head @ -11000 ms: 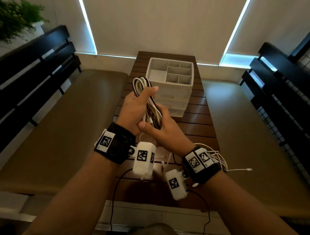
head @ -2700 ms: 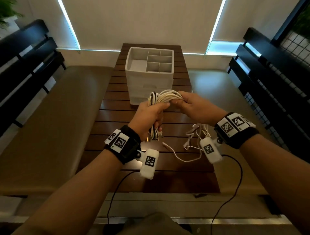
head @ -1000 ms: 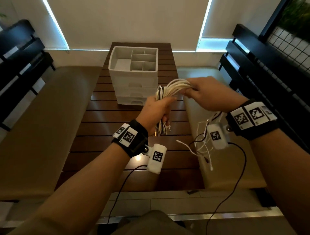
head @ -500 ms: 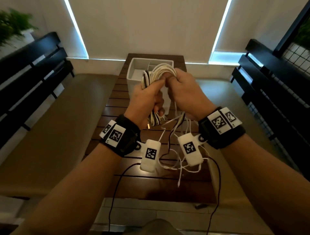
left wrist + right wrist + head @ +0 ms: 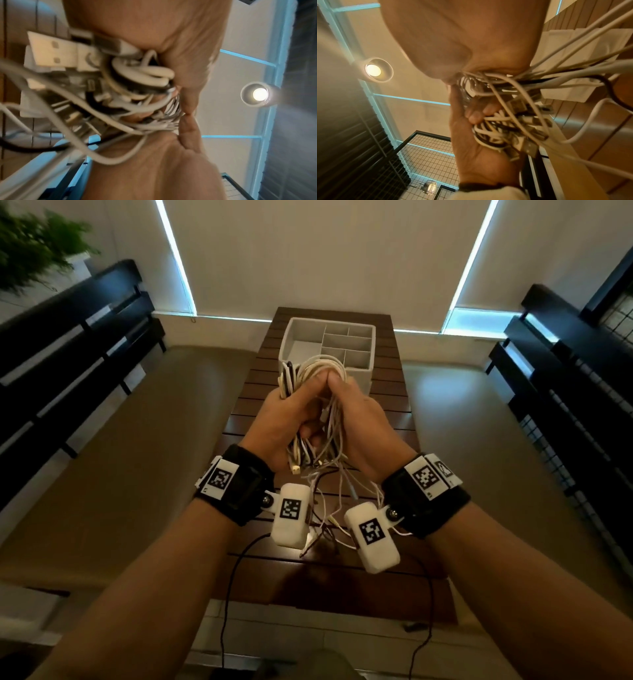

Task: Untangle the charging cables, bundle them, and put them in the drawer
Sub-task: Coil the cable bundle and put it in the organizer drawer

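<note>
A bundle of white and black charging cables point(image 5: 320, 368) is clasped between both hands above the table, in front of the white drawer unit point(image 5: 359, 376). My left hand point(image 5: 284, 419) grips the folded loops from the left. My right hand point(image 5: 363, 422) wraps them from the right, thumbs meeting on top. Loose ends with plugs point(image 5: 329, 494) dangle below the wrists. In the left wrist view a USB plug point(image 5: 51, 52) and coiled cable point(image 5: 150, 73) sit against the palm. The right wrist view shows left-hand fingers curled over the cables point(image 5: 505, 128).
The drawer unit stands mid-table on the dark slatted wooden table point(image 5: 390, 412), its top tray divided into compartments. Padded benches point(image 5: 137, 457) point(image 5: 479, 440) with black slatted backs flank the table. A plant point(image 5: 30, 244) is at the far left.
My right hand, which was pulling the loops out to the right a second ago, has come in against my left hand. Both now clasp the bundle, held slightly lower and nearer.
</note>
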A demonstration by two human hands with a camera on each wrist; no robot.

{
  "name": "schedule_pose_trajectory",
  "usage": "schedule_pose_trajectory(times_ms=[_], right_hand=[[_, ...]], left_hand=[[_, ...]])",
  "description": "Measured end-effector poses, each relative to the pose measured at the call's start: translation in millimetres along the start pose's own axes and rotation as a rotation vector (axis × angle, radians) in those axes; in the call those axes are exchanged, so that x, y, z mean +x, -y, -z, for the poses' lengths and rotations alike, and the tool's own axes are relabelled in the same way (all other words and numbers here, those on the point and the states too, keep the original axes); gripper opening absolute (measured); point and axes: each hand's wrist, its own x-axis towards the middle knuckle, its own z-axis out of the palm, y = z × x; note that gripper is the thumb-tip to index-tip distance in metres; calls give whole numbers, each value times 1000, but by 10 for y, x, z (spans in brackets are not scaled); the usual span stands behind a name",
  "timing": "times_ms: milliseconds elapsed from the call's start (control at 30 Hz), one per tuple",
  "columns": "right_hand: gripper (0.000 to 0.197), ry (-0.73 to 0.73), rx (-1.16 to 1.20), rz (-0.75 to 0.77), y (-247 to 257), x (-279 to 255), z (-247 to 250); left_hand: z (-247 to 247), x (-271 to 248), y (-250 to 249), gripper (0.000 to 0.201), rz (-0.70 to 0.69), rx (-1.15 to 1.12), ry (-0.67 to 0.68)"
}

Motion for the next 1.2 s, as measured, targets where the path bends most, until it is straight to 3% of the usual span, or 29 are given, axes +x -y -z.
schedule_pose_trajectory(times_ms=[67, 133, 233, 300, 367, 467, 567, 733, 833, 900, 1000, 1100, 1200], right_hand=[[62, 59, 22, -33, 2, 5, -4], [62, 119, 94, -48, 44, -8, -12], [67, 134, 104, -24, 103, 16, -18], [70, 137, 118, -19, 115, 42, -23], [66, 156, 117, -48, 148, 32, -38], [60, 135, 46, -108, 178, 22, 2], [44, 108, -102, -68, 188, 47, -3], [47, 162, -345, 16, 210, 36, -28], [50, 203, -461, 35, 259, 39, -35], [50, 217, -463, 29, 288, 46, -41], [49, 205, -498, 39, 310, 37, -56], [73, 182, -379, -1, 277, 62, -113], [66, 197, -302, 42, 200, 135, -143]], left_hand=[[22, -1, -4, 30, 27, -67, 43], [39, 21, 3, 30, 33, -101, 98], [26, 34, -24, 21, -67, 42, 144], [38, 49, -62, 35, -93, 161, 126], [92, 70, -102, 42, -97, 245, 129], [161, 81, -148, 9, -55, 293, 145], [203, 77, -113, 14, -36, 320, 105], [253, 43, -62, 19, 26, 250, 87], [295, 45, -45, 6, 51, 218, 96], [306, 41, -47, 4, 64, 176, 122], [323, 48, -71, 19, 67, 151, 164], [318, 61, -62, 34, 89, 61, 152], [249, 25, -28, 18, 113, -93, 130]])
